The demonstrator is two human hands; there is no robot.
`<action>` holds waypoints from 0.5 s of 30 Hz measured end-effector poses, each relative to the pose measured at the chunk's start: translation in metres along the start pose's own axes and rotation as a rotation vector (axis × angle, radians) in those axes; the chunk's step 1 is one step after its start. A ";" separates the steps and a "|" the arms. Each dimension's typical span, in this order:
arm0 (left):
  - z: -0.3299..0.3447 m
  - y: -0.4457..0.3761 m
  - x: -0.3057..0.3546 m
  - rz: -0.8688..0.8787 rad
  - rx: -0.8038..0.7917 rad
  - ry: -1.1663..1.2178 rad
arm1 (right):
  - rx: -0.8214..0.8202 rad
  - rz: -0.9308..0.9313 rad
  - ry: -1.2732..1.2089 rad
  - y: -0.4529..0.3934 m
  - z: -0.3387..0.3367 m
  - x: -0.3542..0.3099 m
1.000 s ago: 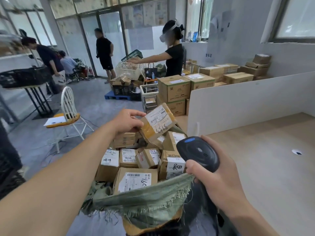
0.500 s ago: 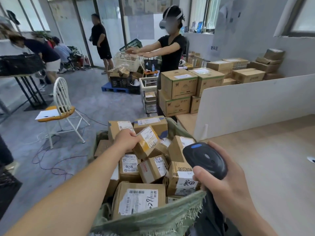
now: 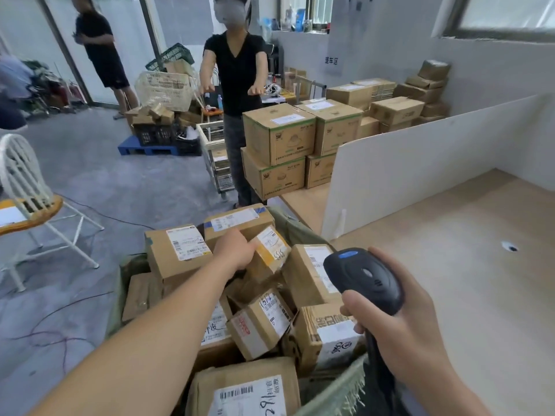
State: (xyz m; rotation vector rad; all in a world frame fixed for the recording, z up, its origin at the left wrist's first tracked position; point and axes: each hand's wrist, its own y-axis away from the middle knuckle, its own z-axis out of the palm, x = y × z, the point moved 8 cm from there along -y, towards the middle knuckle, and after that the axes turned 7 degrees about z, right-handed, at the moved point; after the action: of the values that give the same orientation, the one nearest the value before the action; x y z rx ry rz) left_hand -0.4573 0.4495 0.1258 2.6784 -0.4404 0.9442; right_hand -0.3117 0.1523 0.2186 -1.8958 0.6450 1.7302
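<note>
A green woven sack (image 3: 332, 391) in front of me is full of several small cardboard parcels with white labels. My left hand (image 3: 235, 249) reaches into the pile and grips a small parcel (image 3: 271, 250) marked with handwritten digits, which lies low among the others. My right hand (image 3: 402, 322) holds a black barcode scanner (image 3: 363, 276) by its handle, its head above the parcels at the right of the sack.
A wooden tabletop (image 3: 468, 265) with a white partition board (image 3: 420, 163) lies to my right. A person in black (image 3: 237, 73) stands beyond the sack beside stacked large cartons (image 3: 276, 136). A white chair (image 3: 27, 187) stands at left; cables run across the grey floor.
My left hand has lowered the small parcel from above the sack down into the pile. The view tilted down and closer. The scanner stayed in my right hand.
</note>
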 end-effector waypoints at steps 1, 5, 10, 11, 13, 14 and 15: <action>0.003 -0.003 -0.002 0.008 -0.001 -0.031 | 0.008 0.007 0.000 -0.001 -0.001 0.002; 0.013 -0.009 -0.008 0.023 -0.083 -0.148 | 0.058 0.031 0.018 -0.001 -0.006 0.007; 0.022 -0.006 -0.026 -0.128 -0.274 -0.005 | 0.086 0.036 0.032 0.001 -0.007 0.007; 0.021 -0.004 -0.028 -0.134 -0.286 -0.024 | 0.087 0.039 0.034 0.001 -0.006 0.008; 0.021 -0.001 -0.026 -0.129 -0.303 -0.070 | 0.085 0.038 0.045 0.003 -0.003 0.008; 0.022 0.000 -0.024 -0.122 -0.310 -0.090 | 0.085 0.036 0.046 0.004 -0.002 0.007; 0.025 0.000 -0.022 -0.112 -0.317 -0.089 | 0.087 0.035 0.046 0.005 -0.002 0.007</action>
State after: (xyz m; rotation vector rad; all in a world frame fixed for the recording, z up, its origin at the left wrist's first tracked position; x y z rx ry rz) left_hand -0.4593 0.4456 0.0929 2.4334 -0.4145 0.6628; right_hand -0.3131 0.1470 0.2117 -1.8794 0.7625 1.6569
